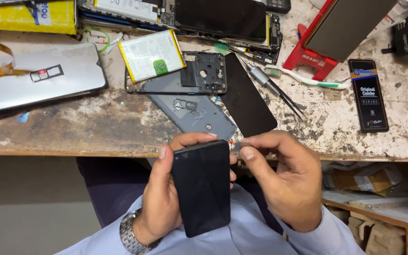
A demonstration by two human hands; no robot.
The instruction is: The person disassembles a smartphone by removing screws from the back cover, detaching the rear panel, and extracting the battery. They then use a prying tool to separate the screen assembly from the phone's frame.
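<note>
My left hand (159,198) grips a black smartphone (201,186), screen side up, held upright over my lap just below the bench edge. My right hand (286,177) is at the phone's upper right corner, thumb and forefinger pinched on something small and grey (236,147) at the phone's side; I cannot tell what it is. A metal watch (131,234) sits on my left wrist.
On the worn bench (72,127) lie a grey phone back cover (192,111), a black phone frame with a white battery (152,54), a black panel (246,97), a silver phone back (38,78), screwdrivers (272,87), a toothbrush (308,79), a red stand (308,56) and a black box (368,94).
</note>
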